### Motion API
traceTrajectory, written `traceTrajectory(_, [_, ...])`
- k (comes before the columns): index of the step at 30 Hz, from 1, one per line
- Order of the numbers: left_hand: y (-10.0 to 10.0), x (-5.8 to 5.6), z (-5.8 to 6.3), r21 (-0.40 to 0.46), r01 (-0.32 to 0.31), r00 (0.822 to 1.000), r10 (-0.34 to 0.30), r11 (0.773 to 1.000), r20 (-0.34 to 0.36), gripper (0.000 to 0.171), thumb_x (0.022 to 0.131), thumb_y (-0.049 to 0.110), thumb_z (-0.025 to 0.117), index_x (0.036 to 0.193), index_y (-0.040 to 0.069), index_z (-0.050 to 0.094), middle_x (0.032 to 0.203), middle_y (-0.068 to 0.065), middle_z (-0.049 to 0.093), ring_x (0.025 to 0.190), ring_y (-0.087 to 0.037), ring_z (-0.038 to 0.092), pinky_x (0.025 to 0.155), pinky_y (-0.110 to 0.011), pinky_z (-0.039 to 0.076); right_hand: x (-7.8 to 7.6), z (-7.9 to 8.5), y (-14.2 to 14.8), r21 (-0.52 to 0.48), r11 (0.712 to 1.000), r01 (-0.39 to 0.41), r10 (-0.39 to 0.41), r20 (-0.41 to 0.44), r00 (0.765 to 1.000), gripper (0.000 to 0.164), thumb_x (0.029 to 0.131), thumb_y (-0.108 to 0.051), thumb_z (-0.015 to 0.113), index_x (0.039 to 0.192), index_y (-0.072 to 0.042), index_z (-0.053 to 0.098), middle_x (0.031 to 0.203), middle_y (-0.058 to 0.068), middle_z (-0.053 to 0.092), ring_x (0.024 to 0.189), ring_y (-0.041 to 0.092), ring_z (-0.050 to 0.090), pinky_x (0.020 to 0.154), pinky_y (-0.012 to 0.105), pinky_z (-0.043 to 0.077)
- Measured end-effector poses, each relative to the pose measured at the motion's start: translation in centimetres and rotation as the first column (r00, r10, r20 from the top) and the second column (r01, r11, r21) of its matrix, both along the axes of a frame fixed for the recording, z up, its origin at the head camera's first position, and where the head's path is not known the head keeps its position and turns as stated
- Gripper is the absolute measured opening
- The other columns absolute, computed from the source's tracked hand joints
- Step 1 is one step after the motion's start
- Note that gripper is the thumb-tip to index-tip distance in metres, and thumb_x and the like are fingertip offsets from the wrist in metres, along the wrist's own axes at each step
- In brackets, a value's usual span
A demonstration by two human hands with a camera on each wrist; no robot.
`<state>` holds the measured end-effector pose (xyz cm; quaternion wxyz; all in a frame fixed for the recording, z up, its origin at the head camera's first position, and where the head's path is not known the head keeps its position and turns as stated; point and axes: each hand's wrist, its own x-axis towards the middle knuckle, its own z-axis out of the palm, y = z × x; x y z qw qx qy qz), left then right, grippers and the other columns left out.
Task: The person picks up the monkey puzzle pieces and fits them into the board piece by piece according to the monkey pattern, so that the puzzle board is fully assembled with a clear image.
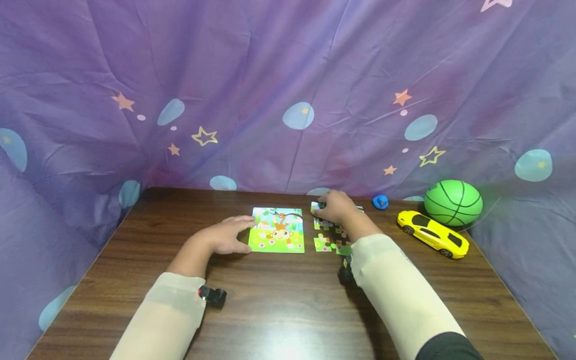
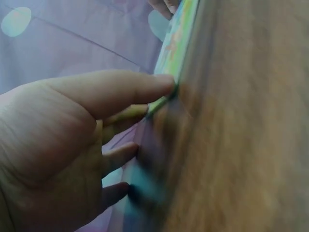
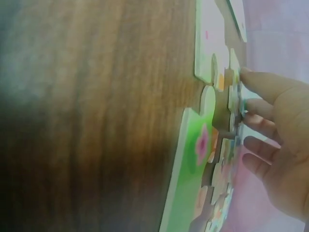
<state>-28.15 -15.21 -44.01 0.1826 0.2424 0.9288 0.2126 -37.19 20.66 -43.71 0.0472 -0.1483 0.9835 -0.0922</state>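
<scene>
A square monkey picture puzzle (image 1: 275,244) lies flat near the back middle of the table. My left hand (image 1: 227,236) is at its left edge; in the left wrist view the thumb (image 2: 159,85) touches the near corner, with the other fingers spread and fairly straight. To the right lie several jigsaw pieces (image 1: 321,244), some joined and some with gaps between them. My right hand (image 1: 339,207) reaches over them to the far rows and hides part of them. In the right wrist view its fingertips (image 3: 250,104) touch pieces at the back, loosely bent.
A yellow toy car (image 1: 432,234) stands right of the jigsaw pieces, with a green ball (image 1: 453,202) behind it. A small blue rubber duck (image 1: 380,202) sits near the table's back edge. A purple patterned cloth (image 1: 252,150) hangs behind the brown wooden table (image 1: 270,295).
</scene>
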Motion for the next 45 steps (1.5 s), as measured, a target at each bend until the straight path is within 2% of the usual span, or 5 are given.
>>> traceTrajectory(7, [0.7, -0.1, 0.7, -0.033, -0.028, 1.0, 0.028, 0.999, 0.006, 0.083, 0.093, 0.032, 0.079, 0.164, 0.011, 0.043, 0.177, -0.005, 0.033, 0.165, -0.041, 0.024, 0.134, -0.064, 0.023, -0.6, -0.1, -0.5, -0.094, 0.995, 0.033, -0.03, 0.041, 0.999, 0.053, 0.095, -0.041, 0.08, 0.133, -0.006, 0.073, 0.139, 0.017, 0.072, 0.134, 0.041, 0.062, 0.12, 0.055, 0.048])
traceTrajectory(15, [0.6, -0.1, 0.7, -0.041, -0.045, 0.999, 0.046, 0.998, 0.024, 0.082, 0.093, 0.035, 0.078, 0.165, 0.014, 0.044, 0.179, -0.002, 0.028, 0.166, -0.04, 0.02, 0.134, -0.066, 0.021, -0.3, -0.4, -0.8, -0.37, 0.919, 0.138, -0.101, 0.117, 0.988, 0.042, 0.097, -0.026, 0.078, 0.135, -0.01, 0.069, 0.119, 0.011, 0.071, 0.105, 0.027, 0.067, 0.096, 0.044, 0.058])
traceTrajectory(24, [0.3, -0.4, 0.7, -0.04, -0.049, 0.999, 0.05, 0.998, 0.008, 0.083, 0.091, 0.035, 0.079, 0.164, 0.013, 0.045, 0.179, -0.003, 0.03, 0.166, -0.042, 0.021, 0.133, -0.066, 0.022, 1.2, 0.1, -3.7, -0.706, 0.677, 0.209, -0.047, 0.242, 0.969, 0.042, 0.094, -0.011, 0.079, 0.135, -0.006, 0.069, 0.103, 0.006, 0.069, 0.084, 0.019, 0.073, 0.078, 0.033, 0.066])
traceTrajectory(29, [0.5, -0.4, 0.6, -0.037, -0.036, 0.999, 0.036, 0.999, 0.008, 0.084, 0.092, 0.037, 0.078, 0.164, 0.012, 0.043, 0.179, -0.004, 0.029, 0.166, -0.042, 0.021, 0.134, -0.065, 0.022, 2.2, 0.0, -6.5, -0.756, 0.618, 0.216, 0.022, 0.291, 0.956, 0.045, 0.092, -0.001, 0.078, 0.135, -0.003, 0.069, 0.104, 0.007, 0.068, 0.087, 0.017, 0.072, 0.085, 0.033, 0.067])
traceTrajectory(45, [0.2, -0.5, 0.4, -0.028, -0.04, 0.999, 0.04, 0.999, 0.028, 0.084, 0.094, 0.039, 0.078, 0.165, 0.014, 0.042, 0.179, -0.003, 0.028, 0.166, -0.041, 0.021, 0.133, -0.067, 0.024, 2.1, -1.5, -12.8, -0.511, 0.852, 0.115, -0.015, 0.195, 0.981, 0.047, 0.088, -0.015, 0.086, 0.133, -0.019, 0.074, 0.131, 0.006, 0.072, 0.115, 0.025, 0.067, 0.105, 0.044, 0.058])
